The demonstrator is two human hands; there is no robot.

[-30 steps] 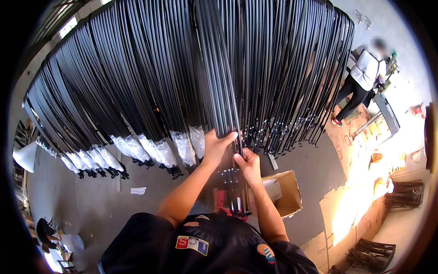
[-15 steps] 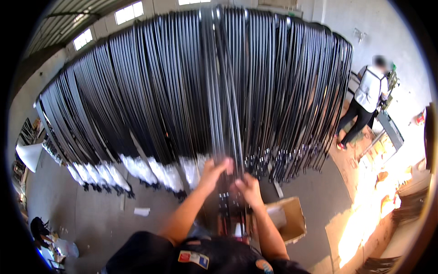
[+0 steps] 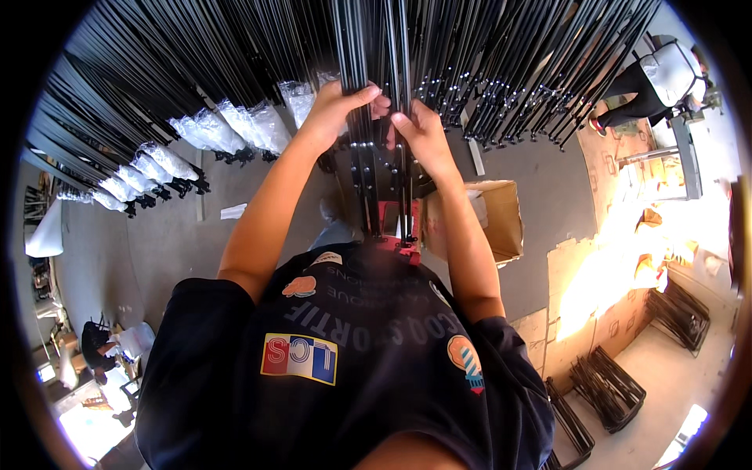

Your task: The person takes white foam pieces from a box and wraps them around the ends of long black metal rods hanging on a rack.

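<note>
A worker's left hand (image 3: 333,110) and right hand (image 3: 421,135) close around thin black metal rods (image 3: 381,117), standing upright before the chest, studded with small pale rivets; behind, racks of matching black rods (image 3: 196,55) and an open cardboard box (image 3: 501,219).

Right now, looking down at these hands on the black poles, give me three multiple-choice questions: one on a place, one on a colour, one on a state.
1. Where is the open cardboard box?
A. On the floor to the person's right
B. Hung among the poles
C. Behind the left elbow

2. What colour are the upright poles?
A. White
B. Black
C. Red

3. What are the hands doing?
A. Hanging free
B. Gripping poles
C. Lifting the box

Answers: 1 A, it sits on the grey floor beside the right forearm. 2 B, all look black. 3 B, the left hand and right hand both close around poles.
</note>
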